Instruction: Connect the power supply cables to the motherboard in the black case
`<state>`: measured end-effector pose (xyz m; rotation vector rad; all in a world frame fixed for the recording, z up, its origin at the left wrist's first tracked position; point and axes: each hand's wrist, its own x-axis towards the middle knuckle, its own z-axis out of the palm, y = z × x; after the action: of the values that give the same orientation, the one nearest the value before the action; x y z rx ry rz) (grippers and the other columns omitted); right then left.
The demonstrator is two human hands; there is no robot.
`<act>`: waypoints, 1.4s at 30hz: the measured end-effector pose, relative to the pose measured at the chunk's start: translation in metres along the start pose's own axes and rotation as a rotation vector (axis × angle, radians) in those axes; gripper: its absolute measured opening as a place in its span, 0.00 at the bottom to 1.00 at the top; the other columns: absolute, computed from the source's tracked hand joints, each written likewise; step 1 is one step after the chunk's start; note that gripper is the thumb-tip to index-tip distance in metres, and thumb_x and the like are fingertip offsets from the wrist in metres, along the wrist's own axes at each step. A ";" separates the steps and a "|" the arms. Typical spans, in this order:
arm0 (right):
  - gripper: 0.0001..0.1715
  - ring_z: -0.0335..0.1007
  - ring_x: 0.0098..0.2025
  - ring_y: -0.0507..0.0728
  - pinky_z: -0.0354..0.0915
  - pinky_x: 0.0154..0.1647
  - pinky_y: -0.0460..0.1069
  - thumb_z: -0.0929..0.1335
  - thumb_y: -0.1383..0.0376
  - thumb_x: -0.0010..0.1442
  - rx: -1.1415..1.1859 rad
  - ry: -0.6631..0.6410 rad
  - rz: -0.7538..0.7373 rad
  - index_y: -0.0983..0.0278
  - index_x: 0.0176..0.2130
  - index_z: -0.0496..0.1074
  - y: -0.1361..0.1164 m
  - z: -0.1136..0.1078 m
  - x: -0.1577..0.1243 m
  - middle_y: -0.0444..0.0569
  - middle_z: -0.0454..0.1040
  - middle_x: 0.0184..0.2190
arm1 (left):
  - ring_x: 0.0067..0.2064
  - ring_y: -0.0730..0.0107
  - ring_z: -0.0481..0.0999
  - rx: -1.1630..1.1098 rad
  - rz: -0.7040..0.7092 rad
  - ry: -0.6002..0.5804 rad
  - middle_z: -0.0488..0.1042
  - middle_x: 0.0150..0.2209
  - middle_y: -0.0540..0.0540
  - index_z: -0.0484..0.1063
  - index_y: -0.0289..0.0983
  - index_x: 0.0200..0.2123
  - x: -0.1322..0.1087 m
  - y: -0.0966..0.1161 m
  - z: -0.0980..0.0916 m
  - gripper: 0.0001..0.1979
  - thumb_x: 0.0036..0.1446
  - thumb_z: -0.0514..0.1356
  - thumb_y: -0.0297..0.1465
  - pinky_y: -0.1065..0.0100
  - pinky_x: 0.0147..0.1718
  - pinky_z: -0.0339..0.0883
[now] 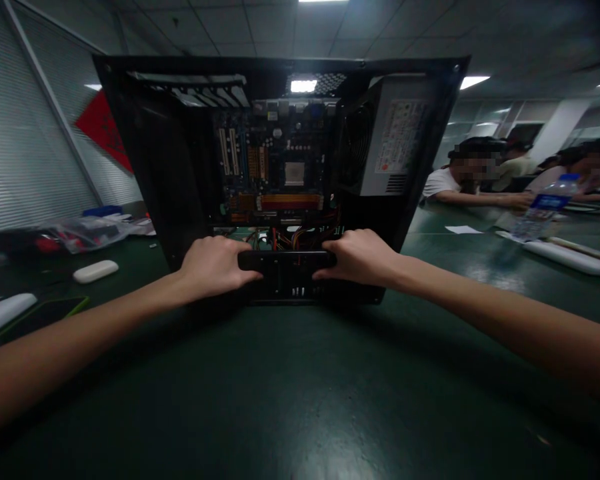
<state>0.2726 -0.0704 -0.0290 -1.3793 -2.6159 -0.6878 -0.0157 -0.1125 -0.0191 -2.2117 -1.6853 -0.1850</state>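
A black computer case (pixel 173 147) with its side open stands tilted up on the green table in front of me. Inside it show a motherboard (pixel 273 153), a grey power supply (pixel 397 133), a row of red and yellow memory slots (pixel 289 202) and a tangle of cables (pixel 300 237). My left hand (pixel 215 267) is closed on the left end of a dark bay in the case's lower part, thumb in front. At the other end of that bay, my right hand (pixel 360 259) grips in the same way. Both hands' fingers reach behind the edge, partly hidden.
On the left lie a white mouse-like object (pixel 96 271), plastic bags (pixel 95 230) and a green-edged dark pad (pixel 45 317). To the right stand a water bottle (pixel 545 207), a white bar-shaped object (pixel 573 259) and paper (pixel 463 229). Other people (pixel 480 180) sit beyond.
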 end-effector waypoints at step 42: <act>0.37 0.81 0.35 0.63 0.48 0.28 0.49 0.60 0.38 0.73 0.012 0.091 0.149 0.65 0.43 0.79 -0.011 0.009 -0.008 0.57 0.83 0.36 | 0.28 0.60 0.79 0.152 0.183 0.339 0.82 0.29 0.40 0.80 0.38 0.35 -0.003 -0.032 0.026 0.30 0.69 0.49 0.53 0.65 0.24 0.51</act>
<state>0.2700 -0.0780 -0.0428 -1.4837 -2.4153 -0.6958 -0.0497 -0.0986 -0.0381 -2.0700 -1.2682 -0.3500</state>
